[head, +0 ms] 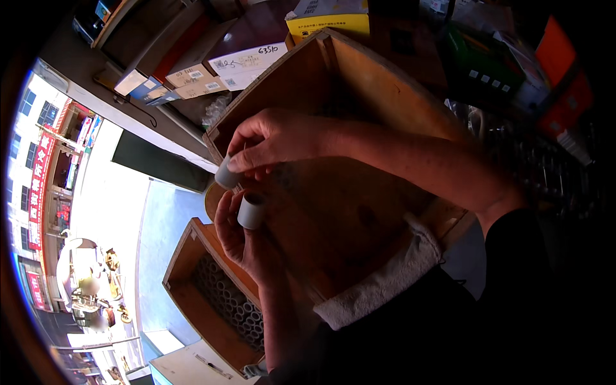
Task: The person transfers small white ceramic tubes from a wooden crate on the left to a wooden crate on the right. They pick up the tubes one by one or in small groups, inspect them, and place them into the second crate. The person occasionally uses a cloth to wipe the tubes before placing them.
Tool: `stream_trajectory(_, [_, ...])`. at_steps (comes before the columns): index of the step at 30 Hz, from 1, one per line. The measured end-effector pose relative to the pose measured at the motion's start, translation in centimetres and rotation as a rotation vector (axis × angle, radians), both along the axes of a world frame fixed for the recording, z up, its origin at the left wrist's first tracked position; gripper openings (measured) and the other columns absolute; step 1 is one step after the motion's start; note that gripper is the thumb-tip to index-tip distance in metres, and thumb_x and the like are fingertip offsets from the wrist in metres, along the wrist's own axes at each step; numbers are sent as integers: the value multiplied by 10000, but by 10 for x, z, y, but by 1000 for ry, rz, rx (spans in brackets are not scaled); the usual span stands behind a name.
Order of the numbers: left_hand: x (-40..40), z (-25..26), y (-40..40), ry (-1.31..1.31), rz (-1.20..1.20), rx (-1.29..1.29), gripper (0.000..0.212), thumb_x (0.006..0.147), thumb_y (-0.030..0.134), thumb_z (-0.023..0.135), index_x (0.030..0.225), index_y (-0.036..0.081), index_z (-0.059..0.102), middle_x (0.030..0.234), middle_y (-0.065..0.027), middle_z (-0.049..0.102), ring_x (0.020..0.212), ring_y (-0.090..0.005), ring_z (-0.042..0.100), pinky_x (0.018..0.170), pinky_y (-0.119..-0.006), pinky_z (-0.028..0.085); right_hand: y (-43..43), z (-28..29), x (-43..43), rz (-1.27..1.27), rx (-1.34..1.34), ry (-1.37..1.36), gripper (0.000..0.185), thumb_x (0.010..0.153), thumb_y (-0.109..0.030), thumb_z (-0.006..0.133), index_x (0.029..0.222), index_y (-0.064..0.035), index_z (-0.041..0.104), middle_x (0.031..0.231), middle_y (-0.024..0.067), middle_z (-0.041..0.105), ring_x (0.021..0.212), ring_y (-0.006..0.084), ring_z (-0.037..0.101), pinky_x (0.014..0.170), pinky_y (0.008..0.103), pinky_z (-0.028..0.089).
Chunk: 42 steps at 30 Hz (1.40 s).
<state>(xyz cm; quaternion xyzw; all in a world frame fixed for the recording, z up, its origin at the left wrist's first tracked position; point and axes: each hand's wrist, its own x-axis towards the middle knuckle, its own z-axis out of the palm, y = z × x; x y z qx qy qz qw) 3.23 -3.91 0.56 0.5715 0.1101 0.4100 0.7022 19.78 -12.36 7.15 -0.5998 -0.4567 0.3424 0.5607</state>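
My right hand (pixel 274 142) reaches in from the right and pinches a short grey-white tube (pixel 224 175) between thumb and fingers. Just below it, my left hand (pixel 233 238) comes up from the bottom edge with a second short tube (pixel 250 211) in its fingers. The dark open end of that second tube faces up. The two tubes are close together; a small gap shows between them. Both hands are over the near-left side of a large open wooden box (pixel 390 62), whose shaded floor shows a few faint round shapes.
A smaller wooden box (pixel 185 269) at lower left holds many short tubes (pixel 238 310), ends up. A towel (pixel 380 296) hangs over the large box's near edge. Cardboard cartons (pixel 197 77) and a yellow box (pixel 329 24) stand behind. A pen (pixel 214 365) lies on a white surface (pixel 185 368).
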Motion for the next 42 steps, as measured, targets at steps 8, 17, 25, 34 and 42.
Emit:
stream_trajectory(8, [-2,-9,9,-72,-85,-15,281,875,24,596,1149,-16,552,1085,-115,625,974,-174,609,871,-297,502,-4,-97,57,-272,-258,-524,467,747,-359,726,1002,23,639,922,155,674,804,229,656,720,356,516])
stream_trajectory(17, [1,-11,11,-148,-145,-110,200,868,8,601,1064,-16,572,1010,-85,611,900,-154,604,825,-271,502,-8,-177,76,-269,-797,-848,429,726,-377,665,1012,-57,658,973,187,655,894,335,631,798,427,496])
stream_trajectory(25, [-1,-15,14,-76,-111,-38,218,902,94,593,1104,22,555,1008,-64,610,874,-122,607,742,-224,515,25,-261,90,-485,-794,-628,484,795,-327,601,1208,-77,561,1202,183,566,1090,337,552,914,441,455])
stream_trajectory(34, [2,-14,12,-89,-114,-11,201,901,83,591,1094,29,570,1023,-64,608,889,-130,609,753,-233,524,41,-328,101,-648,-471,-631,444,838,-317,544,1196,-56,528,1217,179,519,1112,318,504,941,424,417])
stream_trajectory(42, [0,-15,13,-102,-99,-18,210,889,60,595,1091,12,569,1025,-73,607,898,-135,604,767,-241,517,31,-208,92,-179,-678,-525,347,848,-325,574,1065,-56,611,1035,141,617,919,272,601,792,386,493])
